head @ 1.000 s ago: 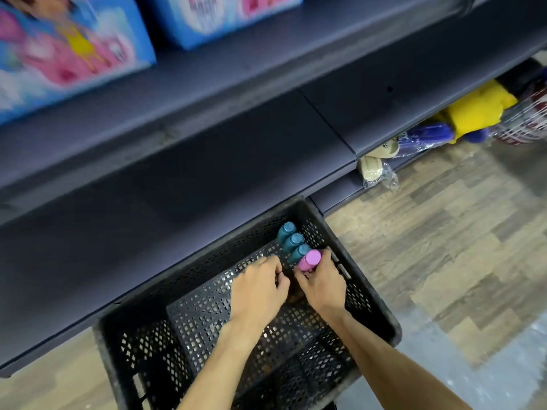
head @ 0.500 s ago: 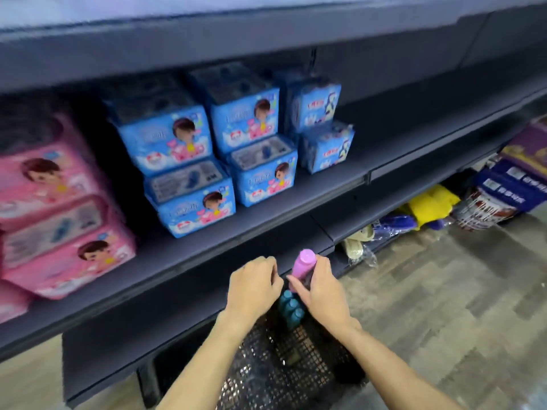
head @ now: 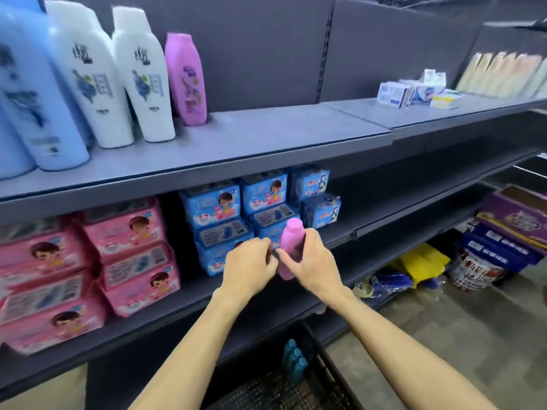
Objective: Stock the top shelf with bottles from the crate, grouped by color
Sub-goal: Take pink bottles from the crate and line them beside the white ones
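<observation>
My right grip (head: 315, 261) wraps a pink bottle (head: 291, 241), held cap-up in front of the blue packs (head: 213, 208), below the top shelf (head: 266, 137). My left grip (head: 248, 267) curls just beside it; I cannot tell whether it holds the bottle. Teal bottles (head: 293, 360) stand in the crate (head: 325, 377) below.

Bright, even light is given from above. The tall light-blue plastic bottles (head: 38, 99) at the left edge are smeared by blur and stretched by the wide lens. The small pink plastic bottle (head: 291, 235) in the centre is rendered sharper. The black plastic mesh crate (head: 281, 392) is left in deep shadow.
</observation>
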Action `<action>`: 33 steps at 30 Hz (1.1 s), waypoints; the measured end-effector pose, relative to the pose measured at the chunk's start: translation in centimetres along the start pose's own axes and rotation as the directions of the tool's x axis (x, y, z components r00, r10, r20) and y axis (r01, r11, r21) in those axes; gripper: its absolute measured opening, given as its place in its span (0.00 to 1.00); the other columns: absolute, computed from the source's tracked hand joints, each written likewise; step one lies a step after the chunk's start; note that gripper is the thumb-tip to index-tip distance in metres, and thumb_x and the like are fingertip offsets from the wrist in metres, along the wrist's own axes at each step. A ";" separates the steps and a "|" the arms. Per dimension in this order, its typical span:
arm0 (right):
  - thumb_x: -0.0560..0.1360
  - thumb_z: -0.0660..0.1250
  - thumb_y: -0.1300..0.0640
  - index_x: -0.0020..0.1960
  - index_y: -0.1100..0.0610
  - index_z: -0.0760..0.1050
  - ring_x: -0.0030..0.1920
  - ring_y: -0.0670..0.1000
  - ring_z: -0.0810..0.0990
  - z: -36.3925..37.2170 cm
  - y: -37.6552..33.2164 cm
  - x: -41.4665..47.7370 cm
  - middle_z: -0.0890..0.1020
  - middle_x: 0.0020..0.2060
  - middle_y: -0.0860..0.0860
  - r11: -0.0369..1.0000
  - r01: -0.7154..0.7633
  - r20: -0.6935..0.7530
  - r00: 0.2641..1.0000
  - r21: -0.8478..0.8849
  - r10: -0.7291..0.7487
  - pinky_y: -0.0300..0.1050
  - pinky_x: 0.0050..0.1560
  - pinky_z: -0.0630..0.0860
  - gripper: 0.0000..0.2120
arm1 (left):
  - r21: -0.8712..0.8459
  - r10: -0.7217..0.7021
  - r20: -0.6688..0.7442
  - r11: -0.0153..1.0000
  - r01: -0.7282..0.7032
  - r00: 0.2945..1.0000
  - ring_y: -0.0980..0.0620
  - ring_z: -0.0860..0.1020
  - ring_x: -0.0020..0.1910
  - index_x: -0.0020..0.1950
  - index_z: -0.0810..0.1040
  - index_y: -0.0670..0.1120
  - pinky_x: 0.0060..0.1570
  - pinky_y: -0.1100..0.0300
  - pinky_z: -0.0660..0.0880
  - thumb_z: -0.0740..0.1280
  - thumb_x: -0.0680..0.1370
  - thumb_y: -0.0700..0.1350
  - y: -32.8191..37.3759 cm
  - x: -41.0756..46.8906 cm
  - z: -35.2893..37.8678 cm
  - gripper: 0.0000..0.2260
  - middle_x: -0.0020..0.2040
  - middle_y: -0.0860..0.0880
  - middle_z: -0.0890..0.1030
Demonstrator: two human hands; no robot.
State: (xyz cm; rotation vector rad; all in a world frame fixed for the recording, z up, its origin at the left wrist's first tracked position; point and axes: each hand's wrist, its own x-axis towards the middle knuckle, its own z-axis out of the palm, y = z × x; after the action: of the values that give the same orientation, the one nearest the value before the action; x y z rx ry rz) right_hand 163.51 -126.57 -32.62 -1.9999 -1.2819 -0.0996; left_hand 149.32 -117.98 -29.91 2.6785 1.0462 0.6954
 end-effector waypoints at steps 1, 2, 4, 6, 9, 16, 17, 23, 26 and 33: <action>0.71 0.67 0.33 0.50 0.51 0.63 0.41 0.54 0.78 -0.6 -0.8 0.4 0.70 0.44 0.46 1.000 0.015 -0.013 1.000 0.002 -0.015 0.47 0.37 0.69 0.25 | 0.011 0.011 -0.020 1.000 -0.011 1.000 0.48 0.77 0.47 0.46 0.74 0.50 0.38 0.56 0.65 0.62 0.76 0.53 0.1 0.1 -1.0 0.08 0.44 0.52 0.79; 0.70 0.67 0.32 0.49 0.51 0.62 0.40 0.54 0.77 -1.4 -1.8 0.9 0.70 0.43 0.45 1.000 0.029 -0.024 0.999 0.002 -0.029 0.47 0.36 0.69 0.25 | 0.017 0.020 -0.043 1.000 -0.019 0.999 0.48 0.77 0.46 0.46 0.74 0.50 0.37 0.56 0.65 0.62 0.76 0.53 0.3 0.3 -2.1 0.08 0.43 0.53 0.78; 0.69 0.65 0.29 0.47 0.50 0.61 0.38 0.53 0.75 -2.7 -3.5 1.9 0.70 0.42 0.45 0.998 0.058 -0.045 0.997 -0.003 -0.058 0.48 0.36 0.70 0.26 | 0.018 0.034 -0.085 0.999 -0.032 0.996 0.49 0.78 0.45 0.45 0.74 0.50 0.37 0.57 0.65 0.62 0.76 0.53 0.6 0.8 -4.2 0.08 0.42 0.53 0.78; 0.68 0.64 0.28 0.46 0.50 0.62 0.39 0.52 0.75 -4.3 -5.4 3.0 0.71 0.41 0.46 0.996 0.088 -0.077 0.993 -0.009 -0.089 0.50 0.38 0.73 0.27 | 0.030 0.053 -0.125 0.998 -0.049 0.991 0.48 0.78 0.45 0.46 0.75 0.50 0.37 0.57 0.65 0.62 0.76 0.53 0.9 1.4 -6.6 0.08 0.43 0.53 0.79; 0.67 0.64 0.28 0.46 0.51 0.62 0.39 0.53 0.75 -6.7 -8.3 4.9 0.73 0.40 0.47 0.992 0.127 -0.133 0.983 -0.009 -0.127 0.52 0.39 0.74 0.28 | 0.044 0.076 -0.179 0.997 -0.070 0.981 0.46 0.78 0.45 0.45 0.74 0.50 0.36 0.56 0.65 0.62 0.76 0.53 1.1 2.1 -10.1 0.08 0.42 0.52 0.79; 0.66 0.67 0.28 0.43 0.52 0.61 0.37 0.55 0.75 -11.8 -15.3 10.4 0.75 0.36 0.48 0.970 0.243 -0.292 0.928 0.006 -0.230 0.51 0.36 0.73 0.29 | 0.082 0.125 -0.366 0.991 -0.102 0.922 0.45 0.77 0.43 0.43 0.75 0.49 0.36 0.55 0.66 0.65 0.75 0.50 1.7 4.4 -18.3 0.06 0.41 0.50 0.80; 0.66 0.67 0.28 0.43 0.52 0.61 0.37 0.56 0.75 -12.3 -16.2 11.3 0.75 0.36 0.48 0.967 0.254 -0.306 0.922 0.020 -0.236 0.51 0.36 0.73 0.29 | 0.089 0.118 -0.385 0.992 -0.090 0.915 0.46 0.77 0.42 0.42 0.75 0.48 0.35 0.56 0.65 0.64 0.75 0.50 1.8 4.9 -19.3 0.06 0.40 0.51 0.79; 0.66 0.67 0.28 0.43 0.53 0.63 0.36 0.55 0.76 -13.2 -20.4 16.7 0.76 0.36 0.48 0.956 0.285 -0.299 0.921 0.074 -0.251 0.48 0.35 0.70 0.30 | 0.143 0.069 -0.426 0.990 -0.009 0.902 0.47 0.77 0.42 0.42 0.74 0.48 0.34 0.58 0.65 0.64 0.75 0.49 1.2 7.1 -22.8 0.06 0.40 0.52 0.79; 0.66 0.67 0.28 0.44 0.54 0.64 0.38 0.56 0.77 -12.2 -21.2 18.8 0.77 0.39 0.48 0.959 0.271 -0.261 0.935 0.083 -0.242 0.48 0.36 0.71 0.30 | 0.174 0.046 -0.435 0.984 0.034 0.899 0.47 0.77 0.42 0.42 0.74 0.48 0.35 0.56 0.69 0.63 0.75 0.50 0.5 8.0 -23.3 0.06 0.40 0.52 0.79; 0.68 0.68 0.30 0.48 0.55 0.64 0.46 0.60 0.80 -8.3 -21.8 22.8 0.79 0.46 0.52 0.963 0.257 -0.124 0.961 0.081 -0.246 0.49 0.40 0.70 0.30 | 0.183 -0.044 -0.451 0.973 0.141 0.892 0.47 0.78 0.43 0.42 0.76 0.48 0.38 0.55 0.74 0.64 0.74 0.50 -1.6 10.1 -23.9 0.06 0.40 0.52 0.81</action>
State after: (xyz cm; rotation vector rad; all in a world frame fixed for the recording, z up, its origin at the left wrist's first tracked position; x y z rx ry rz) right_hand 159.80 -109.74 -4.96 -1.7172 -1.4351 -0.2638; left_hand 143.29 -109.94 -5.94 2.6798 1.4186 1.2884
